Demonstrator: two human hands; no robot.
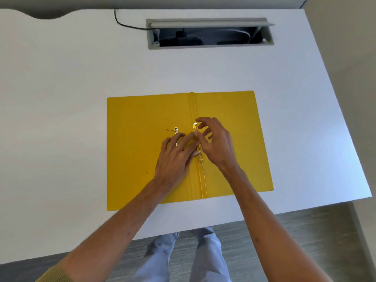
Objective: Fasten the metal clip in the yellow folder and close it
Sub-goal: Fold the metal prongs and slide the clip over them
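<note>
The yellow folder (234, 159) lies open and flat on the white table, spine running away from me. A gold metal clip (196, 129) sits along the spine; a second metal strip (176, 131) lies on the left flap. My left hand (175, 157) rests flat on the left flap, fingers over the loose strip and reaching to the spine. My right hand (215, 141) hovers over the clip on the spine, thumb and forefinger pinching at its middle, the other fingers spread. Much of the clip is hidden under my fingers.
A white table (61, 98) bears the folder. A grey cable hatch (209, 33) stands open at the back, with a black cable (122, 23) leading into it. The table's front edge runs just under the folder; floor and legs show below.
</note>
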